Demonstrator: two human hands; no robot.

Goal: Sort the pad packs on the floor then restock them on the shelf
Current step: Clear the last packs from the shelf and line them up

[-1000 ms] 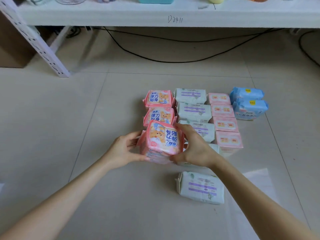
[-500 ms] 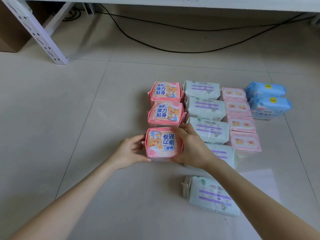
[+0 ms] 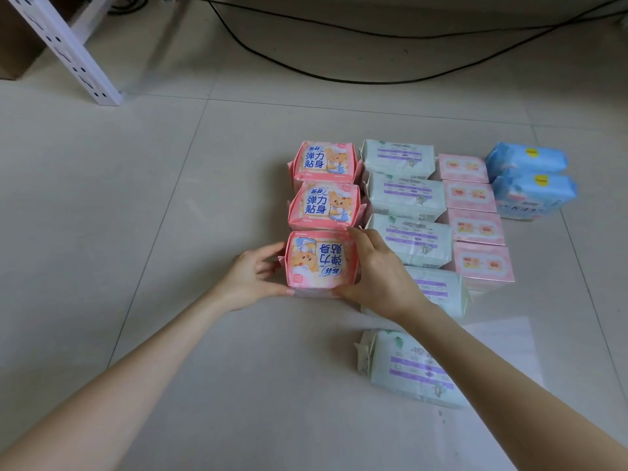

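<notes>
Head view shows the left hand (image 3: 251, 280) and right hand (image 3: 377, 277) clasping a pink pad pack (image 3: 319, 263) by its two opposite sides, fingers curled round it, at the near end of the pink column on the floor (image 3: 136, 198), close against the next pink pack (image 3: 324, 203); its print faces the opposite way to its neighbours; it looks light, soft and slick-wrapped, so a squeeze across the sides should hold better than a pinch at the flimsy end seams; the right wrist covers part of a mint pack (image 3: 441, 287); whether the held pack's base rests on the floor is unclear; only a shelf upright (image 3: 68, 49) shows, the boards being cut off.
</notes>
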